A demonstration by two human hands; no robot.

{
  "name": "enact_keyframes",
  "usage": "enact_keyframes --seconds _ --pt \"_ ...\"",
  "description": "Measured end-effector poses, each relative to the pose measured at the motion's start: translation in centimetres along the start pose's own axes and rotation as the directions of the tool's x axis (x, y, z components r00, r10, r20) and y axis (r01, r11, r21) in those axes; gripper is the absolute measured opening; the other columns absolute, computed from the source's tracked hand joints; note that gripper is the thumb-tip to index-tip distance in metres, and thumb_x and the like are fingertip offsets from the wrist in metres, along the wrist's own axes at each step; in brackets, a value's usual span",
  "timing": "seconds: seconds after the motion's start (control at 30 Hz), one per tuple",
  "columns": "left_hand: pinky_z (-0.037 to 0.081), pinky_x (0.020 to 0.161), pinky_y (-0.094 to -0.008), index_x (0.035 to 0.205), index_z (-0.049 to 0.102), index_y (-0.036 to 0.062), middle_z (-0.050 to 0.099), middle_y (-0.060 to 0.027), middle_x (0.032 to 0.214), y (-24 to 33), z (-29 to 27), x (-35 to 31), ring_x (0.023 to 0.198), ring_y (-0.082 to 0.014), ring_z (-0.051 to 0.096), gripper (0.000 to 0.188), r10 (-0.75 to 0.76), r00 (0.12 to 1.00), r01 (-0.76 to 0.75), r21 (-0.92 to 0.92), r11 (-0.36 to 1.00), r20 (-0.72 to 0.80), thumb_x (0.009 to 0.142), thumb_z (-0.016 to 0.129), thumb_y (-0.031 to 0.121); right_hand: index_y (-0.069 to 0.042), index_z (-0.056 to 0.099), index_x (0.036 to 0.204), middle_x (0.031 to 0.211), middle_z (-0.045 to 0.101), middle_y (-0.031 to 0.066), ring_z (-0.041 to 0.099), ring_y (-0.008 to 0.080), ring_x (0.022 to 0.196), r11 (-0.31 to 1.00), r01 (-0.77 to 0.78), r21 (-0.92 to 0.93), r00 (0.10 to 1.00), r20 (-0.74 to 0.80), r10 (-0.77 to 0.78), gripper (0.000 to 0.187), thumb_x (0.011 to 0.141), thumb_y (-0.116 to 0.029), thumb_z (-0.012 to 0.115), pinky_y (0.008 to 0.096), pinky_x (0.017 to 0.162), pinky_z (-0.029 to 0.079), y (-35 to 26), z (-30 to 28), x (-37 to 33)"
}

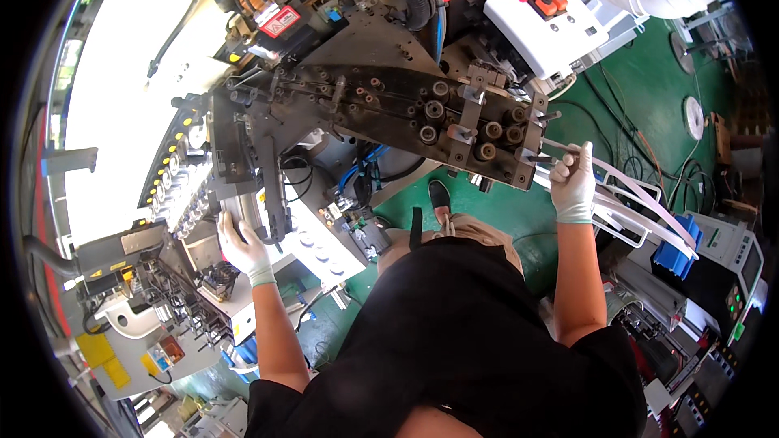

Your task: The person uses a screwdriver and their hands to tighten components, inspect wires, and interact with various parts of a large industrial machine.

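Observation:
At the right end of a dark metal feeder point(430, 118) fitted with several rollers, my right hand point(573, 185) in a white glove closes around a pale strip point(637, 188). One finger points upward and the others are curled. Beyond the hand, the strip runs in a curve toward a blue guide piece point(678, 247). My left hand point(242, 250), also gloved, lies with its fingers stretched out against a metal block point(240, 209) at the machine's lower left. Nothing shows in its grasp.
A white control box point(545, 28) with orange switches sits at the far right of the feeder. Cables and a white reel point(693, 118) lie on the green floor point(629, 81). A grey machine unit point(730, 255) stands at right. Small mechanisms point(174, 288) crowd the left.

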State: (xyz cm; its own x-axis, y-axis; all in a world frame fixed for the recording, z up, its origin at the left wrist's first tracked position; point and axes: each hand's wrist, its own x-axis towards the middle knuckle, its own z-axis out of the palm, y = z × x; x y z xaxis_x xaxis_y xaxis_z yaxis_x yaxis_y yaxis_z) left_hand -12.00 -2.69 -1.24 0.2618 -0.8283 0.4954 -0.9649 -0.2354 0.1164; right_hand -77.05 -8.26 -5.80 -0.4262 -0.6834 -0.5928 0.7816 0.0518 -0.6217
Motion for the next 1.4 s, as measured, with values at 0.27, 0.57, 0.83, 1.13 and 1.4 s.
enact_keyframes --seconds 0.27,0.57,0.83,1.13,1.4 --pt "0.044 0.114 -0.0492 0.136 0.062 -0.0042 0.063 -0.0247 0.141 0.1 0.0 0.0 0.132 -0.0424 0.058 0.041 0.030 0.999 -0.032 0.042 0.999 0.039 0.098 0.061 0.011 -0.008 0.069 0.113 0.065 0.048 -0.0058 0.034 0.0050 0.049 0.987 -0.007 -0.163 0.994 -0.111 -0.011 0.047 0.108 -0.053 0.056 0.0220 0.045 0.025 3.4 3.4 -1.7" --pt "0.044 0.114 -0.0488 0.135 0.061 -0.0048 0.062 -0.0247 0.142 0.8 -0.2 -0.1 0.132 -0.0419 0.058 0.040 -0.019 0.998 0.015 0.059 0.998 0.064 0.097 0.060 0.010 -0.009 0.068 0.116 0.066 0.046 -0.0061 0.037 0.0060 0.053 0.998 0.053 0.031 0.965 -0.260 -0.043 0.061 0.101 -0.067 0.058 0.0217 0.045 0.026 -0.4 -2.5 -0.2" --pt "0.046 0.111 -0.0504 0.133 0.062 -0.0035 0.063 -0.0240 0.139 0.5 0.0 -0.1 0.130 -0.0424 0.059 0.040 0.029 0.999 -0.031 0.082 0.996 0.017 0.096 0.062 0.012 -0.007 0.062 0.097 0.060 0.029 -0.0040 0.025 0.0095 0.050 0.940 0.342 -0.011 0.870 -0.375 -0.321 0.043 0.104 -0.049 0.059 0.0269 0.046 0.020 -8.2 -6.4 5.6" --pt "0.047 0.110 -0.0527 0.130 0.064 -0.0032 0.065 -0.0234 0.136 0.1 0.5 -0.1 0.127 -0.0444 0.061 0.040 0.052 0.998 -0.050 0.047 0.998 -0.029 0.094 0.064 0.014 -0.007 0.056 0.097 0.071 0.042 -0.0016 0.033 0.0091 0.056 0.935 0.321 -0.149 0.912 -0.216 -0.348 0.045 0.108 -0.051 0.055 0.0252 0.049 0.025 0.0 -0.7 2.4" --pt "0.049 0.107 -0.0517 0.129 0.065 -0.0025 0.066 -0.0229 0.134 0.6 0.0 0.4 0.124 -0.0428 0.062 0.041 0.074 0.996 -0.069 0.085 0.994 -0.050 0.092 0.066 0.016 -0.006 0.062 0.106 0.084 0.061 0.0019 0.057 0.0143 0.072 0.977 0.157 -0.145 0.984 -0.061 -0.167 0.052 0.109 -0.056 0.050 0.0308 0.071 0.051 5.7 3.4 -0.3"
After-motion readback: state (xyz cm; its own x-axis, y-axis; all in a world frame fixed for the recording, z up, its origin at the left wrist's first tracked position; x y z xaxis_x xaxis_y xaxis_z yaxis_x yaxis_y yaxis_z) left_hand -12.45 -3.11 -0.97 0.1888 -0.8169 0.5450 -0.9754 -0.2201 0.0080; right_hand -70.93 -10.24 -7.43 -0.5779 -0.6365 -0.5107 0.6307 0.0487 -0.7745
